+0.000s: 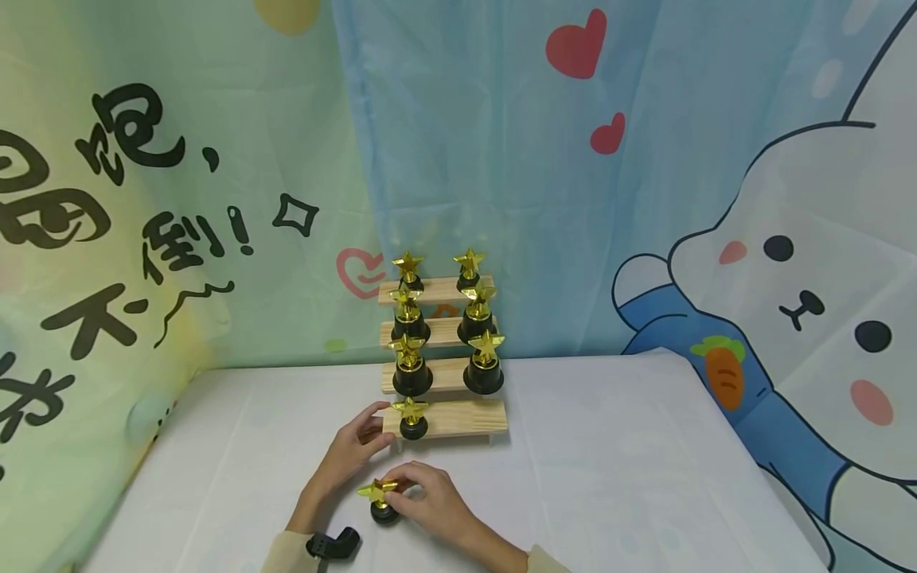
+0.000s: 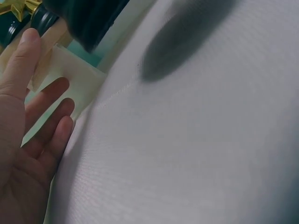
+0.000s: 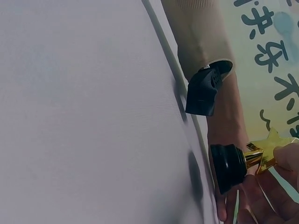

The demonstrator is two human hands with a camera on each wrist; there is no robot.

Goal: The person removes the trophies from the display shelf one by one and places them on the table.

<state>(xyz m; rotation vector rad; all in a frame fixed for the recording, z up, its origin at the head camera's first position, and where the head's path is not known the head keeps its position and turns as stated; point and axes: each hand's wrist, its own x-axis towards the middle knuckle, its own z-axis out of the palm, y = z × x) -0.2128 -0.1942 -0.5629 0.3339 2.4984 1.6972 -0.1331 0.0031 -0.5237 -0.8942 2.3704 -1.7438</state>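
Observation:
A small trophy with a gold star and a black round base hangs low over the white table. My right hand pinches it by the star; in the right wrist view the trophy base tilts sideways in that frame, above its shadow. With my left hand I hold the left end of the lowest wooden shelf, thumb on its near edge. The left wrist view shows the thumb against the wood, other fingers near the pale support. One trophy stands at that shelf's left end.
Behind rise stepped wooden shelves, each with a left and a right star trophy. A printed cloth backdrop hangs at the table's far edge. A black device sits on the left wrist.

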